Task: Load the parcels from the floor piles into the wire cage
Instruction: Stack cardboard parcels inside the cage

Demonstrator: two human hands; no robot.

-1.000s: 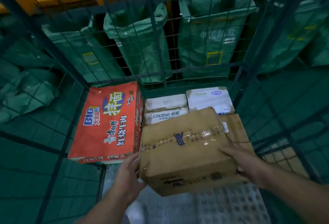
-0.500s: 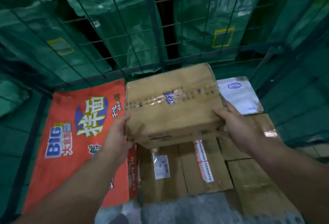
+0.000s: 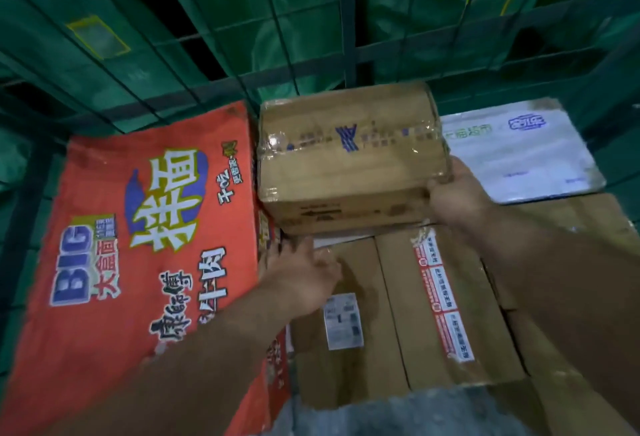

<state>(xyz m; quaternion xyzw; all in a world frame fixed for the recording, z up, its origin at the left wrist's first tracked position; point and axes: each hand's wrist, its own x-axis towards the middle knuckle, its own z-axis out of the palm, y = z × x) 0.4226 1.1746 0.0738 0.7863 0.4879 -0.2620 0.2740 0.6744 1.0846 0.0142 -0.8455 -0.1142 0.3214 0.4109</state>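
The taped cardboard box (image 3: 349, 162) sits inside the wire cage (image 3: 344, 20), close to its back mesh and on top of lower parcels. The right hand (image 3: 455, 195) grips the box's near right corner, with the fingers curled round the edge. The left hand (image 3: 301, 274) is off the box, just below its near left corner; its fingers are loosely stretched and hold nothing, and whether it touches the carton beneath cannot be told.

The box is brown corrugated board, rectangular and a little dented. A band of glossy clear tape with blue print runs across its top.

Against its left side lies a large orange noodle carton (image 3: 138, 228), flat-topped, with bold white, blue and yellow lettering. Just beside its right edge is a flat white parcel (image 3: 519, 151) with faint green and blue print.

Nearer the camera, two plain brown cartons lie side by side under the box's front edge. The labelled carton (image 3: 349, 366) carries a white shipping label, and the strip-taped carton (image 3: 446, 307) has a red-and-white strip along its top. A further brown carton (image 3: 595, 221) shows at the right, partly behind the forearm.

Behind the green mesh hang green sacks (image 3: 214, 3) of woven cloth with yellow-framed pockets
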